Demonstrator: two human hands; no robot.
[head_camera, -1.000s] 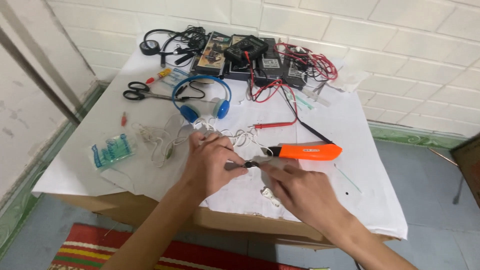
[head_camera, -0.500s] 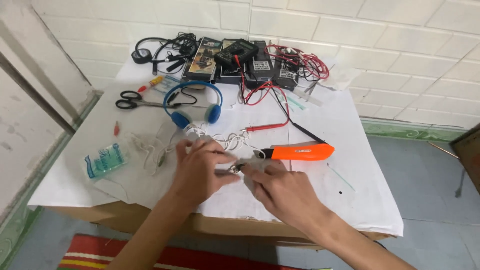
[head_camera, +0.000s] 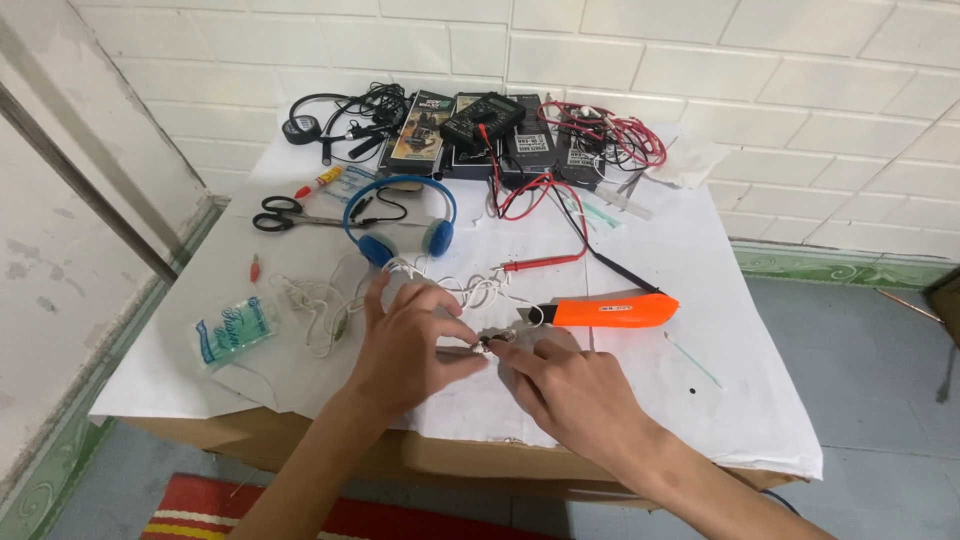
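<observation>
A wall of white bricks (head_camera: 760, 70) fills the back of the view, meeting a blue-grey floor (head_camera: 880, 400) with a green patterned skirting (head_camera: 840, 265) along its foot; a red striped rug (head_camera: 200, 515) lies on the floor at the near edge. Against the wall stands a low table (head_camera: 750, 400) covered with white paper, its cardboard-brown front edge showing below. Along the far side lie a black multimeter (head_camera: 482, 122) with red and black leads (head_camera: 610, 135), dark boxes and black cables (head_camera: 350, 115). Nearer sit blue headphones (head_camera: 400, 215), black-handled scissors (head_camera: 280, 213), an orange utility knife (head_camera: 610, 310), a clear packet with blue print (head_camera: 233, 328) and a tangle of white earphone wire (head_camera: 330, 300).

At the near middle of the table, the left hand (head_camera: 405, 345) and right hand (head_camera: 570, 385) meet over the paper. Both pinch a small metallic part (head_camera: 487, 343) between thumb and fingertips, the left from its left end, the right from its right; what the part is cannot be told. It sits just below the knife's blade end, with the white wire running up to it.
</observation>
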